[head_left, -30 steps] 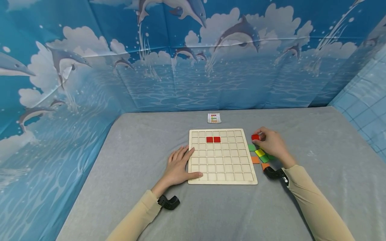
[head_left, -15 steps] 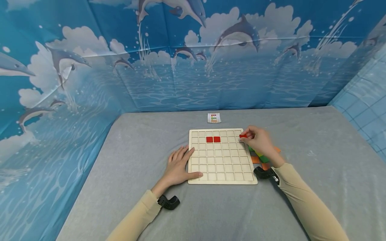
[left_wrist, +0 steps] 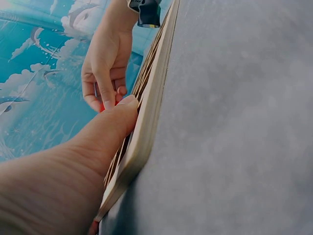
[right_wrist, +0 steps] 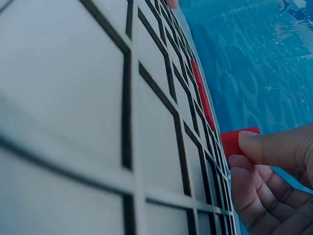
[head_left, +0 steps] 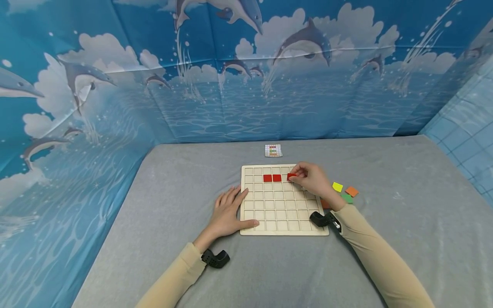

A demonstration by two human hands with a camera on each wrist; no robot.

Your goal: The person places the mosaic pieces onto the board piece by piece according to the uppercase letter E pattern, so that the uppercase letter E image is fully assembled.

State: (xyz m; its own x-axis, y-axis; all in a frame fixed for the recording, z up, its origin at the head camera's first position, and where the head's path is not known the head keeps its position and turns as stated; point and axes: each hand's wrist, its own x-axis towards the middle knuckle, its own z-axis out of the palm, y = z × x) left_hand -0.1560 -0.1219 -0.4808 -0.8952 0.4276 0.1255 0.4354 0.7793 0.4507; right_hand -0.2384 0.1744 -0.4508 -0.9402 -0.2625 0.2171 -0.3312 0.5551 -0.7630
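Note:
A wooden grid board lies on the grey cloth with two red square tiles side by side in its second row from the back. Between thumb and fingers my right hand pinches a third red tile, held over the board just right of that pair. My left hand rests at the board's left edge, fingers spread straight and thumb lying on the front left corner; the left wrist view shows that thumb on the rim.
Right of the board lie loose tiles: a yellow one, an orange one and a green one, with another orange tile partly under my right wrist. Behind the board lies a small card printed with a coloured grid.
My right hand has carried the red tile leftward from the loose tiles to above the board, beside the two red ones. The left hand has stayed in place.

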